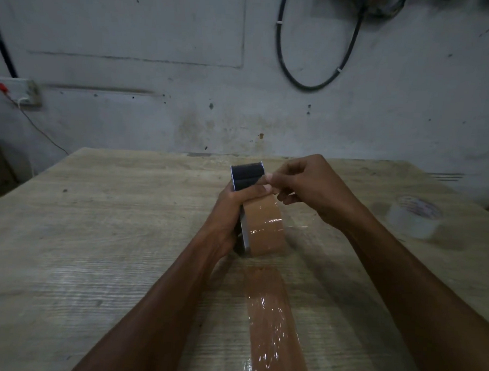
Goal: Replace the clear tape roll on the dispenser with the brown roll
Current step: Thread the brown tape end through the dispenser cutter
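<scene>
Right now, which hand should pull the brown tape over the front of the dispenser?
Probably the right hand: its fingertips already pinch at the dispenser's front, above the brown roll, while the left hand grips its body.

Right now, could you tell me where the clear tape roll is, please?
In the head view, the clear tape roll lies on the wooden table at the far right, beyond the right hand.

The dispenser (244, 202) stood upright at the middle of the counter (95, 235), with a tape roll (266, 228) mounted on its right side. The left hand (231, 212) wrapped it from the left; the right hand (307, 188) pinched at its top from the right. A tape strip (273, 327) lay on the counter nearer the person. Another roll (415, 218) lay well apart at the right, and a wall (186, 70) stood behind the counter.
</scene>
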### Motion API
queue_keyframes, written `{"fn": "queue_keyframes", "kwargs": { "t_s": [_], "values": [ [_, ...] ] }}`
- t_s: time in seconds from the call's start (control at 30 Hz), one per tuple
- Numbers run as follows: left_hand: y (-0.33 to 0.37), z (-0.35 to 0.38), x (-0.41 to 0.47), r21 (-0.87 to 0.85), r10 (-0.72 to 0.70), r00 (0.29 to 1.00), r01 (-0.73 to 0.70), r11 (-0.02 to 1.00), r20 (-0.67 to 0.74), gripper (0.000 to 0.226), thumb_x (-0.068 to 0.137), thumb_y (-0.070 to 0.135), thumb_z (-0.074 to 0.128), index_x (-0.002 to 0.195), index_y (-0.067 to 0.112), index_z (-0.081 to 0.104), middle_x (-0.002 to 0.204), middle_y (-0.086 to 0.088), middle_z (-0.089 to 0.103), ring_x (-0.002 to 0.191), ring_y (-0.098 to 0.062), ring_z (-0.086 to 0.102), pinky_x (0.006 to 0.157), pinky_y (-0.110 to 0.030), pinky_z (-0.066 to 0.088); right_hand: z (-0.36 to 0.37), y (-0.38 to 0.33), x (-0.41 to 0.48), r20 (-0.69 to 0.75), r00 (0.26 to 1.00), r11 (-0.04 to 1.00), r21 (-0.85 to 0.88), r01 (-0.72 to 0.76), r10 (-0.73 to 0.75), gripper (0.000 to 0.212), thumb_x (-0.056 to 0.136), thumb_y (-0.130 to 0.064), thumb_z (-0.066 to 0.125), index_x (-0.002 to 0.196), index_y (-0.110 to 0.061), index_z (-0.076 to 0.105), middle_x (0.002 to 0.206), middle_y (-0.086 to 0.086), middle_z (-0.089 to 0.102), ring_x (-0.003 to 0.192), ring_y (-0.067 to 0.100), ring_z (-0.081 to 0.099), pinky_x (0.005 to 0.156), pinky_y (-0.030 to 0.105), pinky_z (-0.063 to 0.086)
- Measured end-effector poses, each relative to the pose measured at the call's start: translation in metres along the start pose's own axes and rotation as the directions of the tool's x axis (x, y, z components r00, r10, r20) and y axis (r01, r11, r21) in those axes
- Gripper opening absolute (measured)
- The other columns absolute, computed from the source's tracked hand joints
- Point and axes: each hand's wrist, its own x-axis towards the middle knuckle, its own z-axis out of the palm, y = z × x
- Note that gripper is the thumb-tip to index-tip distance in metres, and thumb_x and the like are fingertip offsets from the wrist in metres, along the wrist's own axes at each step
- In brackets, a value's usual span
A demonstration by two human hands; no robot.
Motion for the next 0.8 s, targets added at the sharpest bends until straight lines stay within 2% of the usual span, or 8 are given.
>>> {"fn": "queue_keyframes", "kwargs": {
  "t_s": [0.1,0.2,0.3,0.4,0.53,0.6,0.8],
  "values": [
    [0.000,0.000,-0.001,-0.011,0.004,1.000,-0.004,1.000,0.002,0.065,0.065,0.023,0.081,0.127,0.012,0.061,0.098,-0.010,0.073,0.087,-0.029,0.068,0.066,-0.036,0.057,-0.002,0.002,0.000,-0.019,1.000,0.999,0.044,-0.006,0.006,0.012,0.088,-0.020,0.073,0.080,-0.011,0.075,0.075,0.007,0.074,0.065,0.013,0.069,0.059,0.021,0.053],
    [-0.001,-0.001,0.001,-0.002,0.007,1.000,-0.007,1.000,-0.012,0.077,0.061,0.027,0.084,0.132,0.011,0.058,0.106,-0.014,0.070,0.090,-0.032,0.067,0.071,-0.040,0.056,-0.002,0.006,-0.001,-0.037,0.999,0.997,0.078,-0.022,0.025,0.012,0.088,-0.017,0.073,0.081,-0.008,0.075,0.075,0.008,0.075,0.063,0.014,0.069,0.058,0.021,0.053],
    [-0.002,-0.002,0.003,-0.001,0.020,1.000,-0.020,1.000,-0.005,0.072,0.066,0.024,0.082,0.132,0.011,0.058,0.109,-0.017,0.069,0.091,-0.034,0.066,0.074,-0.042,0.055,0.001,0.011,-0.002,-0.080,0.995,0.993,0.112,-0.044,0.053,0.012,0.088,-0.015,0.071,0.079,-0.009,0.075,0.075,0.008,0.075,0.063,0.013,0.068,0.057,0.019,0.053],
    [-0.003,-0.002,0.003,-0.018,0.008,1.000,-0.008,1.000,-0.009,0.070,0.067,0.022,0.081,0.131,0.008,0.056,0.095,-0.012,0.070,0.084,-0.031,0.068,0.070,-0.041,0.057,0.005,0.013,-0.002,-0.098,0.991,0.982,0.175,-0.076,0.094,0.013,0.088,-0.013,0.071,0.077,-0.007,0.075,0.076,0.010,0.075,0.064,0.015,0.068,0.058,0.022,0.055],
    [-0.003,-0.002,0.004,-0.025,0.007,1.000,-0.007,1.000,-0.014,0.070,0.067,0.021,0.081,0.131,0.007,0.056,0.090,-0.010,0.070,0.082,-0.030,0.068,0.069,-0.040,0.057,0.009,0.015,0.002,-0.152,0.981,0.977,0.194,-0.089,0.120,0.013,0.087,-0.013,0.072,0.075,-0.006,0.075,0.077,0.013,0.075,0.065,0.018,0.068,0.063,0.027,0.058],
    [-0.003,-0.002,0.004,-0.034,0.010,1.000,-0.011,0.999,-0.017,0.068,0.067,0.021,0.080,0.130,0.007,0.057,0.088,-0.009,0.070,0.079,-0.027,0.068,0.068,-0.040,0.057,0.012,0.015,0.004,-0.169,0.977,0.974,0.209,-0.091,0.128,0.013,0.087,-0.013,0.073,0.075,-0.006,0.075,0.076,0.012,0.075,0.064,0.016,0.068,0.062,0.025,0.057],
    [-0.004,-0.003,0.004,-0.023,0.024,1.000,-0.024,0.999,-0.006,0.072,0.067,0.018,0.080,0.133,0.007,0.055,0.096,-0.012,0.069,0.080,-0.027,0.068,0.065,-0.037,0.057,0.015,0.017,0.004,-0.228,0.970,0.980,0.192,-0.047,0.091,0.014,0.087,-0.012,0.072,0.074,-0.011,0.075,0.077,0.007,0.074,0.068,0.015,0.070,0.062,0.022,0.057]
  ]
}}
